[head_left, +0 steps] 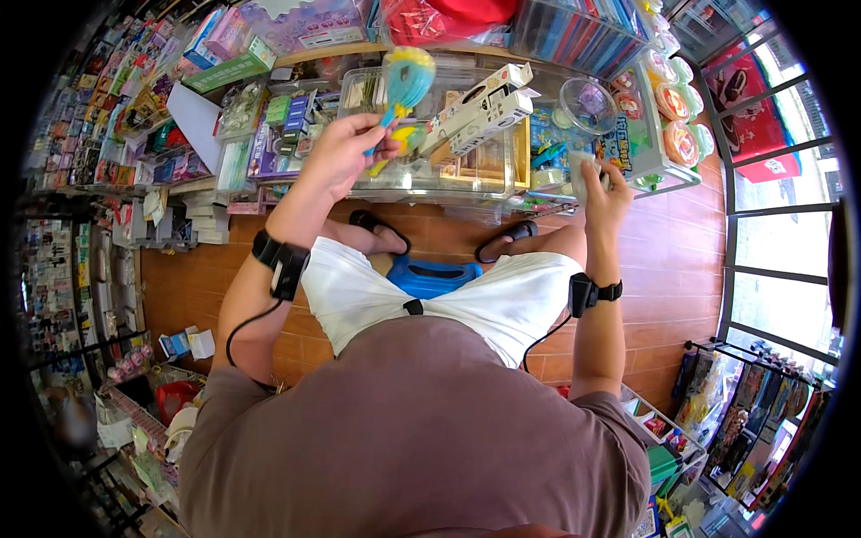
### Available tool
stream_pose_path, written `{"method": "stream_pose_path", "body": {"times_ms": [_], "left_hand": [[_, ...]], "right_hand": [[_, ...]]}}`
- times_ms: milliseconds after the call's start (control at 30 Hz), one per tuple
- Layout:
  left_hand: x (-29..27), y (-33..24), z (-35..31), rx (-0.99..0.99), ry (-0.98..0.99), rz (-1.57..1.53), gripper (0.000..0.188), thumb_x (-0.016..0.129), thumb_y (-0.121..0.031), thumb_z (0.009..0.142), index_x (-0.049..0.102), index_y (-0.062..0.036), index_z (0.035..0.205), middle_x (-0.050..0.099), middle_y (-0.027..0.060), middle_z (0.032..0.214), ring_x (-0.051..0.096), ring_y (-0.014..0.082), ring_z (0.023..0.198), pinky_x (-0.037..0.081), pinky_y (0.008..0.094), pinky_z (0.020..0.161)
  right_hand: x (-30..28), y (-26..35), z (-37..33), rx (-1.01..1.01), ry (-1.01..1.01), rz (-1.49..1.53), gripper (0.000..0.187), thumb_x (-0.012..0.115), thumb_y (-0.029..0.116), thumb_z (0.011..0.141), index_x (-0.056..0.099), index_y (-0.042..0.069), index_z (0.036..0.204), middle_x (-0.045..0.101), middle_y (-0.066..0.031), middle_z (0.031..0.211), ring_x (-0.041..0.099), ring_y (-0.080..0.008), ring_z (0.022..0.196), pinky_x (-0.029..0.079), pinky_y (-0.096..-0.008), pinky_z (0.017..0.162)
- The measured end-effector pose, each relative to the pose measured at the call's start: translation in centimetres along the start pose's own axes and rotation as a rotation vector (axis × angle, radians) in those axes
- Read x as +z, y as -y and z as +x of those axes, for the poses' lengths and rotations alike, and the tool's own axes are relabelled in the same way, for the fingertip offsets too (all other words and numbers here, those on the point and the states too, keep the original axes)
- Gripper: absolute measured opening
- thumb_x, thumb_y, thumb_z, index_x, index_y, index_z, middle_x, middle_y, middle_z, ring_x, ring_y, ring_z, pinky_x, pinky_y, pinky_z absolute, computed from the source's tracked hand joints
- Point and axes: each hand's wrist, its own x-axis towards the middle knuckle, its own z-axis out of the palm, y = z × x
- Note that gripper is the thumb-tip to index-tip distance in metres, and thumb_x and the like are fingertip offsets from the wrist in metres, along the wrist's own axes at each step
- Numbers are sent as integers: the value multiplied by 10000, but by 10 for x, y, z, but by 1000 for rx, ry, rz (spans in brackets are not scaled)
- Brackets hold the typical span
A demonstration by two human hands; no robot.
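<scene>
Left hand (pixel 345 154) pinches the handle of a teal-and-yellow paddle-shaped item (pixel 410 79), its head beyond the fingertips; right hand (pixel 609 195) grasps a whitish object (pixel 580 172). A loosened left pinch could drop the item onto the nearby clear bin (pixel 430 191).

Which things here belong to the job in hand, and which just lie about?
In hand:
Teal, yellow-edged fan-shaped item, held in left grip
Small whitish item, perhaps cloth, in right grip

Lying about:
Long white patterned boxes
Shiny red bundle
Long green carton
</scene>
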Motion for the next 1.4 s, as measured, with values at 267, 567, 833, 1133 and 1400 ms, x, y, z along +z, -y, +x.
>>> {"method": "stream_pose_path", "body": {"times_ms": [267,567,833,1133,1400], "left_hand": [[0,34,67,-255,-181,221,192,581,-90,978,639,-24,1148,656,98,1050,634,187,981,512,381,862],[-16,56,72,-105,-355,651,546,685,-235,920,490,4,1370,611,167,1271,584,281,1189,431,419,998],[40,-7,16,87,-33,165,433,527,-124,1006,450,22,1407,592,200,1303,638,263,1120,515,359,908],[22,-9,-23,83,64,51,351,569,-128,972,541,48,1275,644,160,1121,650,226,966,525,357,866],[11,-7,-42,131,94,22,368,590,-117,947,543,50,1272,644,154,1127,649,218,970,527,348,866]], "right_hand": [[-12,-83,-40,293,-70,68,225,759,176,870,707,-43,872,613,1,754,515,-68,673,408,-240,587],[-10,-122,-49,512,28,-216,446,702,432,847,730,38,1053,714,-176,878,699,-286,860,508,-382,779],[-8,-96,35,-130,-54,-221,325,705,131,841,645,-27,1118,700,-140,875,668,-248,799,511,-355,759],[13,-81,118,-77,339,-810,398,746,371,818,645,60,1044,707,-213,918,672,-421,875,528,-498,749],[-13,-33,76,-419,108,-765,185,725,231,832,647,86,918,643,-148,837,644,-376,726,498,-463,621]]}}
